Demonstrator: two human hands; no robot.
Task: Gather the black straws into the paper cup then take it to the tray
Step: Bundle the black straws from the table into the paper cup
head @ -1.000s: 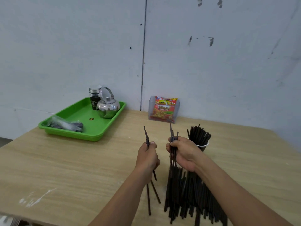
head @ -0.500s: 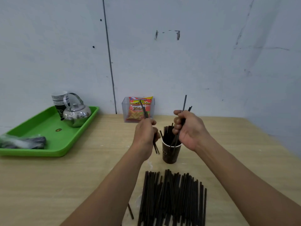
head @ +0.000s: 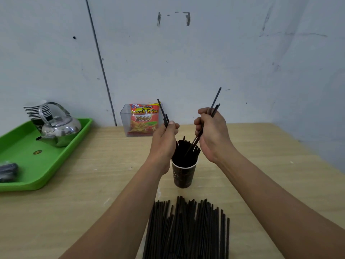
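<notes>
The dark paper cup (head: 183,174) stands upright on the wooden table (head: 84,193), packed with a bundle of black straws (head: 185,152) whose ends fan out above its white rim. Just above the cup and to its left, the left hand (head: 164,139) is curled closed around a few straws (head: 162,112) that stick up past the thumb and lean away from the cup. Above the cup on its right, the right hand (head: 212,133) grips another few straws (head: 216,97) in curled fingers. These slant down toward the cup's mouth, their lower ends reaching in among the bundle. On the near side of the cup, a little apart from its base, a large loose pile of straws (head: 186,230) lies flat, running roughly toward the cup.

Behind the cup, against the wall, a clear plastic holder (head: 124,118) contains a red snack packet (head: 144,118). Well to the left of the cup sits the green tray (head: 28,165), carrying a shiny metal kettle (head: 59,131), a stack of paper cups (head: 36,111) behind the kettle, and a dark wrapped bundle (head: 7,171) at its near end.
</notes>
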